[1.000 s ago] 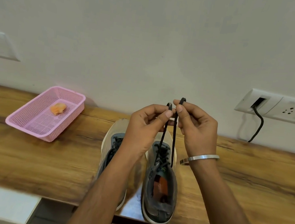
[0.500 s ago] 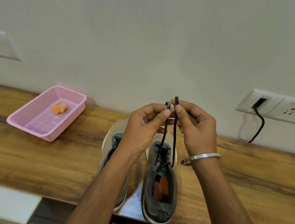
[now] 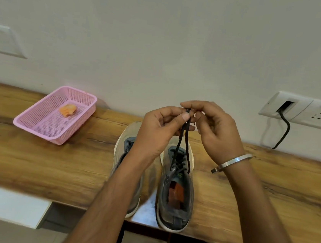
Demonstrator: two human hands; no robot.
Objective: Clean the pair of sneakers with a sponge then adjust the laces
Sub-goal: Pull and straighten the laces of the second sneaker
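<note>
Two grey sneakers stand side by side on the wooden table, toes towards the wall. The right sneaker (image 3: 176, 191) shows its orange insole; my left forearm hides most of the left sneaker (image 3: 125, 147). Both black lace ends (image 3: 183, 142) rise from the right sneaker to my fingertips. My left hand (image 3: 159, 127) pinches the laces near their tips between thumb and forefinger. My right hand (image 3: 212, 131) hovers right beside them with curled fingers, its forefinger over the lace tips; whether it grips them is unclear. The orange sponge (image 3: 68, 109) lies in the pink basket (image 3: 35, 125).
The wooden table (image 3: 31, 156) runs along a white wall. A socket panel (image 3: 305, 109) with a black cable (image 3: 283, 133) plugged in sits at the right. A steel bangle (image 3: 233, 162) is on my right wrist. The table's near edge is just behind the sneakers' heels.
The lace tips that stuck up above my fingers have been drawn down into the pinch. My right hand has loosened and shifted slightly right. The sneakers have not moved.
</note>
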